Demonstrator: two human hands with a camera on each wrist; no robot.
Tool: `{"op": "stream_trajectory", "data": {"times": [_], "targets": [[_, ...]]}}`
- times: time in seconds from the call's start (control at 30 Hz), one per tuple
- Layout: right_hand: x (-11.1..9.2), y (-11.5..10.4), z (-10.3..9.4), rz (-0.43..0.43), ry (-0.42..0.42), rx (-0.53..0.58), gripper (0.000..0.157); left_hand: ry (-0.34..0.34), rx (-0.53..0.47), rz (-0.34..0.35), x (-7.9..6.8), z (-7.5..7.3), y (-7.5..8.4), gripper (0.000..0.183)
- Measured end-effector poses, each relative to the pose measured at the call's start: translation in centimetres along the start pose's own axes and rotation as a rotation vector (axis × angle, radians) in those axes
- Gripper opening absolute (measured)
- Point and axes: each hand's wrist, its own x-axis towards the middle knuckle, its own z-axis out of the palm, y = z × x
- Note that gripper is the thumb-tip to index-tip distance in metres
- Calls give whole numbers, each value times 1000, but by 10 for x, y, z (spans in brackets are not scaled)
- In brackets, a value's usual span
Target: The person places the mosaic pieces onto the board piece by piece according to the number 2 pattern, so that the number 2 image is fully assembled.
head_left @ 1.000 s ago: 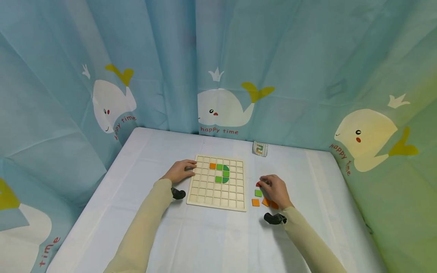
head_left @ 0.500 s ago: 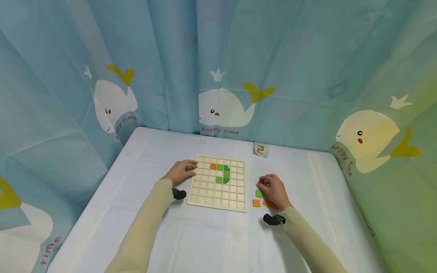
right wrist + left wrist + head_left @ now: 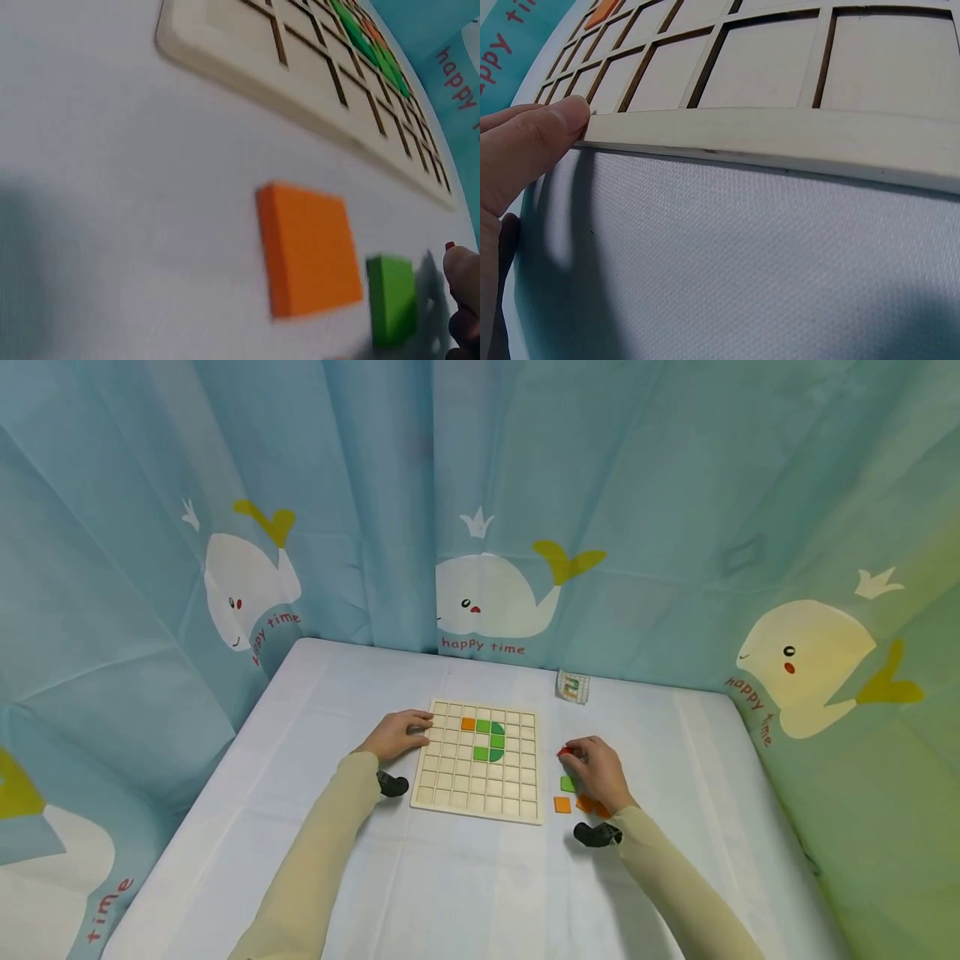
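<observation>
from the head view, the left hand (image 3: 393,736) lies along the left edge of the pale grid board (image 3: 448,785), fingers loosely extended. right of the board, the right hand (image 3: 600,772) pinches a small red piece (image 3: 566,751) between thumb and finger, beyond a loose green tile (image 3: 568,783) and an orange tile (image 3: 562,805). i'd judge the step in hand is picking that piece out for the grid; the next move seems to call for carrying it leftward and squaring it to a cell. a curled paper card (image 3: 573,687) lies behind.

from the left wrist, a thumb tip rests on the smooth, wooden-looking rim, dark grooves between square cells, over finely woven cloth (image 3: 765,255).

from the right wrist, the loose tiles look thick, flat and matt, the board's corner rounded; just a red sliver shows at the fingertips.
</observation>
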Motion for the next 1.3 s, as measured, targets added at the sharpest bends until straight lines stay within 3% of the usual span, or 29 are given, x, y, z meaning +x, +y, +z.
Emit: {"op": "stream_trajectory", "data": {"times": [0.23,0.4,0.6,0.87,1.13,1.3], "targets": [[18,-47,18,-185,-28,73,24,-4,-4,11,1,-2,0,43],[30,-85,45,-345,-81,35,21,-1,-3,0,1,-4,0,43],[37,-113,70,-392,-110,-18,22,-6,0,-5,2,-4,2,43],[38,-119,81,-435,-191,-132,16,0,-16,2,2,-4,2,42],[41,-115,87,-496,-187,-188,21,-6,-26,-15,-1,-4,4,42],[39,-117,84,-462,-211,-198,17,-5,-12,-22,-1,-2,3,43]]}}
